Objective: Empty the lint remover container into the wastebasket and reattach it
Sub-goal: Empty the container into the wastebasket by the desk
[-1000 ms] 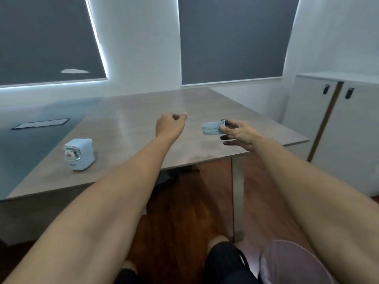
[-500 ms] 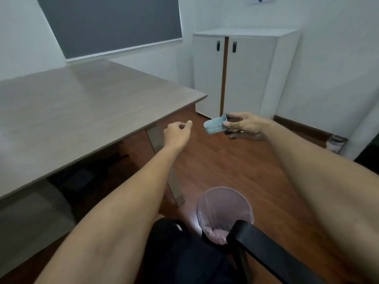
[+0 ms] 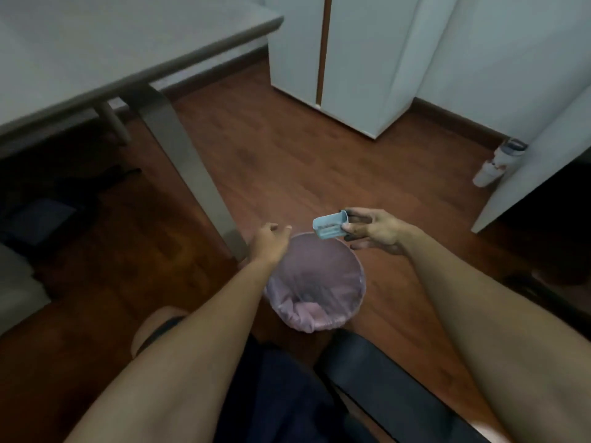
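Note:
My right hand (image 3: 375,230) pinches a small light-blue lint container (image 3: 329,226) by one end, holding it above the far rim of the wastebasket. The wastebasket (image 3: 359,276) stands on the floor between my arms, lined with a pale pink bag that has some crumpled material at the bottom. My left hand (image 3: 268,239) hovers over the basket's left rim with fingers loosely curled and nothing in it. The lint remover's body is out of view.
A grey table (image 3: 96,52) with a slanted metal leg (image 3: 192,174) stands at the left. A white cabinet (image 3: 345,59) is at the back. A white bottle (image 3: 494,164) lies by the right wall. A black chair armrest (image 3: 399,388) is below the basket.
My view has swung down and right from the table to the floor. Both hands have come down over the wastebasket, the right one still holding the container.

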Demonstrator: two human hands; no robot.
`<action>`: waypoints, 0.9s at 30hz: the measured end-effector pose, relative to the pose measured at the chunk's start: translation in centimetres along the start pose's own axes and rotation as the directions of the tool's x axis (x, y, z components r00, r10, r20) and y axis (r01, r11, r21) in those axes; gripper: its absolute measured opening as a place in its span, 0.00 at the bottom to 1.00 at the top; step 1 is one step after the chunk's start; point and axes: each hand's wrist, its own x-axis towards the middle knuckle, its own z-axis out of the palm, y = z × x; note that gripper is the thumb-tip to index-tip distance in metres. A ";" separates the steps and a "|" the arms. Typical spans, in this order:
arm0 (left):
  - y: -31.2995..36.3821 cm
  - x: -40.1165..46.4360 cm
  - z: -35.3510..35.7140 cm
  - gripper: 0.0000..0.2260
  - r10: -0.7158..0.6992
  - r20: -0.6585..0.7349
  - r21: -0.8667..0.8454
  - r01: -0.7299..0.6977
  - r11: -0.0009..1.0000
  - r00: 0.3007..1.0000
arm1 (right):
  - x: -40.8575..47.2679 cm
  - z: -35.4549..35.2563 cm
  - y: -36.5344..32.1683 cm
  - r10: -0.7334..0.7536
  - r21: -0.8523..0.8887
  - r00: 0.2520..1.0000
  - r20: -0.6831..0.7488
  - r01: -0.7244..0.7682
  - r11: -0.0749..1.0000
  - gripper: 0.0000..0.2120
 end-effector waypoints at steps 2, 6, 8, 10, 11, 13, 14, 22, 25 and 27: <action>-2.5 0.3 1.6 0.23 -0.048 0.021 0.083 0.046 0.995 0.999 | 1.3 0.4 2.5 0.049 -0.012 0.999 0.002 -0.049 0.999 0.27; -6.5 0.7 4.1 0.26 -0.106 -0.043 0.157 0.111 0.981 0.993 | 3.7 1.1 6.4 0.111 -0.068 0.994 0.012 -0.110 0.992 0.27; -7.8 1.0 4.8 0.27 -0.163 -0.072 0.150 0.173 0.973 0.984 | 5.0 1.6 8.0 0.120 -0.135 0.993 -0.010 -0.120 0.984 0.28; -9.0 1.3 5.3 0.28 -0.215 -0.087 0.119 0.224 0.967 0.973 | 6.0 2.2 9.5 0.137 -0.242 0.990 -0.038 -0.142 0.960 0.28; -9.6 1.3 5.5 0.27 -0.233 -0.088 0.102 0.241 0.965 0.969 | 6.5 2.5 10.1 0.136 -0.303 0.990 -0.045 -0.143 0.942 0.28; -10.7 1.3 5.5 0.25 -0.256 -0.074 0.067 0.261 0.963 0.964 | 7.4 3.0 11.1 0.087 -0.486 0.996 -0.038 -0.094 0.869 0.28; -11.1 1.2 5.4 0.24 -0.264 -0.066 0.048 0.267 0.963 0.962 | 7.8 3.2 11.3 0.061 -0.604 0.998 -0.028 -0.066 0.794 0.29; -11.6 0.7 5.4 0.22 -0.313 -0.025 -0.094 0.309 0.946 0.950 | 11.2 6.0 11.0 0.062 -0.953 0.996 0.060 0.039 0.299 0.32; -11.7 0.8 5.4 0.22 -0.317 -0.025 -0.137 0.311 0.941 0.948 | 11.7 6.9 10.6 0.049 -0.986 0.994 0.097 0.089 0.144 0.31; -11.8 0.9 5.4 0.22 -0.319 -0.024 -0.147 0.312 0.939 0.947 | 11.7 7.5 10.3 0.035 -0.991 0.992 0.123 0.120 0.064 0.29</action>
